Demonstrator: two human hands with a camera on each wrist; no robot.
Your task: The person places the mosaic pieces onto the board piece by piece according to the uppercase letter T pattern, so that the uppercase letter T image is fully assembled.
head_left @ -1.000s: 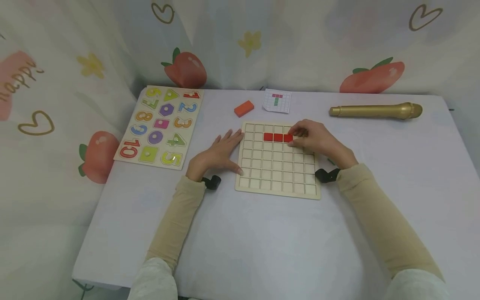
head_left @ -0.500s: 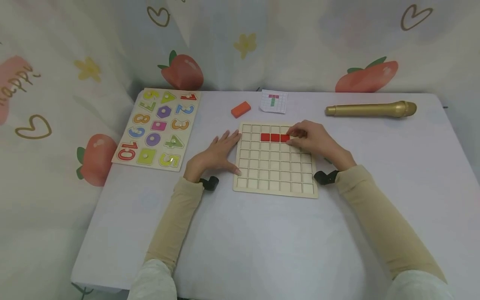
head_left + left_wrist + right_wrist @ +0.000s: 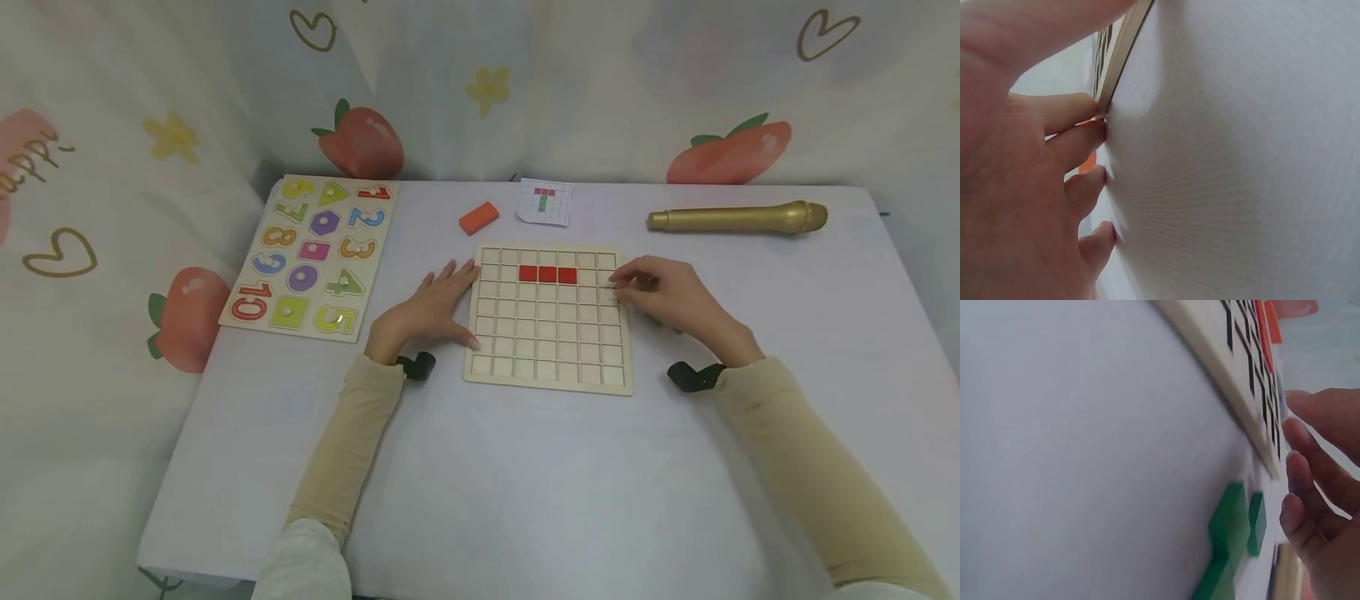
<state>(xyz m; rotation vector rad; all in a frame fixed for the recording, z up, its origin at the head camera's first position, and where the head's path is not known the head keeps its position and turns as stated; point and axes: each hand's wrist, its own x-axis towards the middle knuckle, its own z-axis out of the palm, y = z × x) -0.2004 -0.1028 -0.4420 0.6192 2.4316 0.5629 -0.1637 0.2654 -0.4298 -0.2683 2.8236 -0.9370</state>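
A wooden grid board [image 3: 546, 326] lies flat on the white table. Three red square tiles [image 3: 547, 275] fill a short row of cells near its far side. My left hand [image 3: 422, 313] rests on the table with fingers spread, its thumb and fingertips against the board's left edge. Over the right edge hovers my right hand [image 3: 675, 297], thumb and fingers bent loosely and apart, holding nothing. Green blocks [image 3: 1229, 519] lie on the table just right of the board, mostly hidden under that hand in the head view.
Behind the board lie an orange block [image 3: 478, 218] and a small pattern card [image 3: 544, 202] printed with a red and green T. A gold microphone [image 3: 738, 219] lies at the back right. The number puzzle board [image 3: 352, 312] occupies the back left.
My right hand has let go of the rightmost red tile and moved right to the board's edge, uncovering cells. The left hand stays at the left edge.
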